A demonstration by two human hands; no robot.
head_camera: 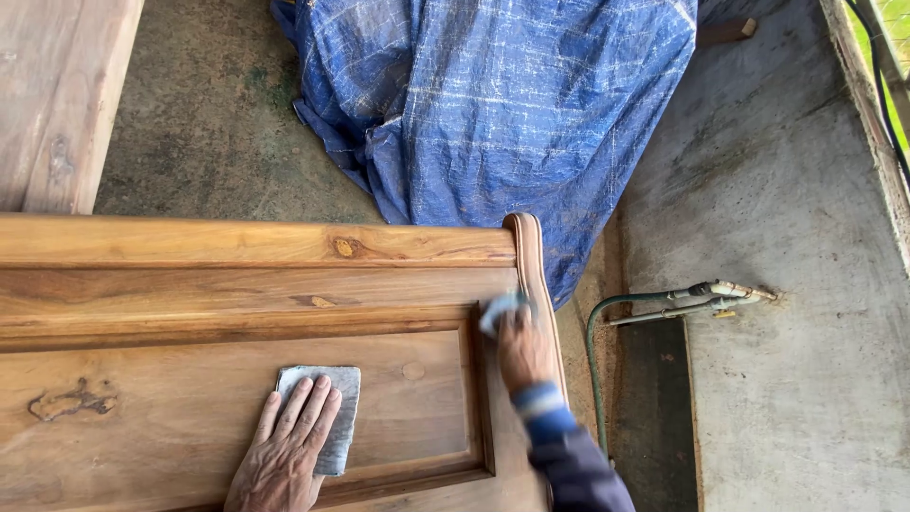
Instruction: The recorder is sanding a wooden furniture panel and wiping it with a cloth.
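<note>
A person's left hand point(284, 446) lies flat on a grey sheet of sandpaper point(322, 417), fingers point(301, 406) stretched out and pressed on it, not curled around it. The sheet rests on the recessed middle of a wooden door panel point(171, 284), with its right edge and near corner showing past the fingers. To the right, the right hand point(523, 351), in a dark sleeve with a blue cuff, closes its fingers on a second, smaller scrap of sandpaper point(498, 311) at the panel's far right inner corner, beside the rounded edge moulding. That hand is blurred, so the grip is hard to make out. A blue tarpaulin point(502, 114) covers something unseen on the concrete floor point(796, 284) beyond. A green hose point(616, 313) lies to the right.
</note>
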